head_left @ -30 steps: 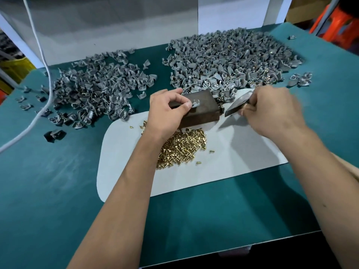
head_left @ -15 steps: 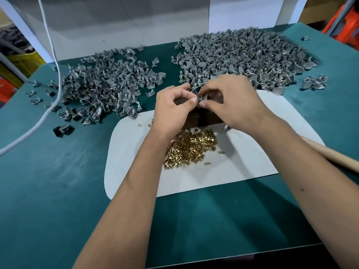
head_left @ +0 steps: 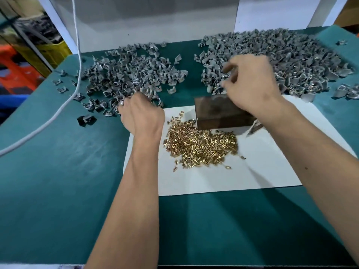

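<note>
Grey parts touched by L hand, R hand above.

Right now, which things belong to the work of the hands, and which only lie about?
In the job: left heap of small grey metal parts, at the left hand; right heap, under the right hand; dark brown metal block; pile of brass rivets; white sheet.
Just lying about: white cable; yellow crate behind.
</note>
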The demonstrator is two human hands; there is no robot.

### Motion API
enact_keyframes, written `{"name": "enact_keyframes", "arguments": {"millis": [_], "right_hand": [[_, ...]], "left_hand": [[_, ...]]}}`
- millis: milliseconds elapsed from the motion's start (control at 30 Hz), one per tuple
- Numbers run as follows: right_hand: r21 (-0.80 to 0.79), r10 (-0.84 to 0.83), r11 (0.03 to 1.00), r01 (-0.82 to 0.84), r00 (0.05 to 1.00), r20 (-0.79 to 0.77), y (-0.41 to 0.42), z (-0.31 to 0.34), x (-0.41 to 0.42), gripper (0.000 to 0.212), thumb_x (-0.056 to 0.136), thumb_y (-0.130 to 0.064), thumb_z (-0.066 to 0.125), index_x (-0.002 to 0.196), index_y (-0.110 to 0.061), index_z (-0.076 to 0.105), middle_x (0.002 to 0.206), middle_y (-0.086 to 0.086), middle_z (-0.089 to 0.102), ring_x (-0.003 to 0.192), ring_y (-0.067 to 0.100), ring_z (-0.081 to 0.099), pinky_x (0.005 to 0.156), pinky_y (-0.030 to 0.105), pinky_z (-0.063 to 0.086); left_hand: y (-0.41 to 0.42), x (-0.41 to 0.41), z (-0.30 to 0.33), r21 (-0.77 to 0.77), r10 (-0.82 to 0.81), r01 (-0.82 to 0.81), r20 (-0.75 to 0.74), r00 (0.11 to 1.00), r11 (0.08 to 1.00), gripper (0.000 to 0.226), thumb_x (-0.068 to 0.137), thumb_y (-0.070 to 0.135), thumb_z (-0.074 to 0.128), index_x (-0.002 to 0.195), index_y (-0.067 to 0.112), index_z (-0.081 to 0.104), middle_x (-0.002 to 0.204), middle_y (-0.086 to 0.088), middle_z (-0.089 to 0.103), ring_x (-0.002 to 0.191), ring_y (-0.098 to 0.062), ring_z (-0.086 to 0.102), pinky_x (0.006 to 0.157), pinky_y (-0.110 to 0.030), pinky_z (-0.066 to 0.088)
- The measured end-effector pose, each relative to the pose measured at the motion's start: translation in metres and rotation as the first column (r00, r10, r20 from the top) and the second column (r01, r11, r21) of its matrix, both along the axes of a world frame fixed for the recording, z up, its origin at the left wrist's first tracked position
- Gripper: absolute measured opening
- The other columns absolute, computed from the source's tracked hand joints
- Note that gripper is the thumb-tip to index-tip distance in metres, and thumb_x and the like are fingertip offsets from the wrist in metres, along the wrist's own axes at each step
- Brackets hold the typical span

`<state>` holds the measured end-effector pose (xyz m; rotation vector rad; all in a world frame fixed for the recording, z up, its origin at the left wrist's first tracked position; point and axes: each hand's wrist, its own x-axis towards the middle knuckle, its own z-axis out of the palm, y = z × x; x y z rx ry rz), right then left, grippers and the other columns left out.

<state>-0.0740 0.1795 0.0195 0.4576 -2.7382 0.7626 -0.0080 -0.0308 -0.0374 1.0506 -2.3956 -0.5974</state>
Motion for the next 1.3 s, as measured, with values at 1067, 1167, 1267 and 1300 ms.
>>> {"name": "enact_keyframes", "arguments": {"millis": [1067,1167,1267,1300], "right_hand": [[0.373,0.429,0.803,-0.465,0.885,0.179,-0.063,-0.003,0.046,0.014,0.099,-0.014,0.058,0.100,-0.026,0.065,0.091,-0.007,0.067,0.098,0.021,0.059,0.105,0.048,0.029],[0.171,0.446,0.869,-0.465,0.884,0.137,-0.042,-0.001,0.047,0.009,0.100,-0.024,0.063,0.100,-0.031,0.068,0.099,-0.013,0.070,0.103,0.014,0.061,0.110,0.047,0.031],[0.010,0.444,0.895,-0.446,0.892,0.079,-0.020,-0.003,0.050,0.010,0.094,-0.024,0.070,0.090,-0.033,0.069,0.090,-0.016,0.067,0.098,0.013,0.062,0.106,0.050,0.041],[-0.025,0.436,0.900,-0.435,0.899,0.049,-0.014,-0.005,0.050,0.010,0.092,-0.025,0.073,0.088,-0.033,0.070,0.089,-0.016,0.066,0.096,0.013,0.062,0.104,0.050,0.043]], "left_hand": [[-0.002,-0.002,-0.001,0.211,-0.238,0.286,-0.224,0.945,0.935,0.025,0.076,0.005,0.070,0.095,0.019,0.069,0.079,0.003,0.072,0.088,-0.023,0.070,0.082,-0.037,0.058],[0.001,-0.003,-0.004,0.194,-0.308,0.340,-0.175,0.935,0.920,0.023,0.078,0.007,0.073,0.099,0.017,0.072,0.085,-0.001,0.076,0.091,-0.025,0.071,0.085,-0.040,0.059],[0.003,-0.006,-0.005,0.214,-0.382,0.403,-0.136,0.914,0.890,0.015,0.083,0.013,0.076,0.094,0.023,0.074,0.085,0.005,0.075,0.087,-0.019,0.072,0.085,-0.039,0.060],[0.003,-0.007,-0.005,0.233,-0.401,0.423,-0.135,0.906,0.876,0.016,0.083,0.013,0.076,0.094,0.024,0.073,0.083,0.006,0.075,0.085,-0.018,0.073,0.084,-0.039,0.061]]}}
